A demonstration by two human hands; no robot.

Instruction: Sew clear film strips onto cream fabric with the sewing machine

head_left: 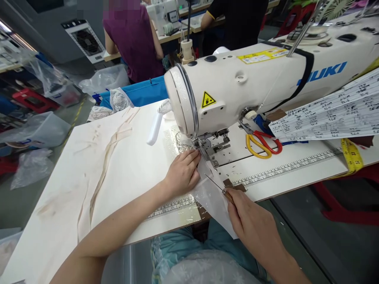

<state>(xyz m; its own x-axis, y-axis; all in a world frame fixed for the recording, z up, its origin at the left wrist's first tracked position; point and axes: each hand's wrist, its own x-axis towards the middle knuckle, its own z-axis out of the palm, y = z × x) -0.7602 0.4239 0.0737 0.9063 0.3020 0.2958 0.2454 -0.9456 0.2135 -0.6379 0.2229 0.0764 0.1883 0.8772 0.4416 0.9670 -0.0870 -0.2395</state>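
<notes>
Centre frame: my left hand (183, 173) flat, fingers loose, pressing sheer cloth strip (211, 195) beside presser foot (205, 145); my right hand (251, 225) pinched on awl (217, 185), tip on strip. Most of strip trails toward lower edge, stitching seemingly barely begun

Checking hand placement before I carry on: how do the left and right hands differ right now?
The left hand lies flat, fingers stretched out; the right hand is curled around a thin pointed tool. The left hand is up beside the presser foot; the right hand sits back near the front edge of the table. Both bear on the same sheer cloth strip.
</notes>
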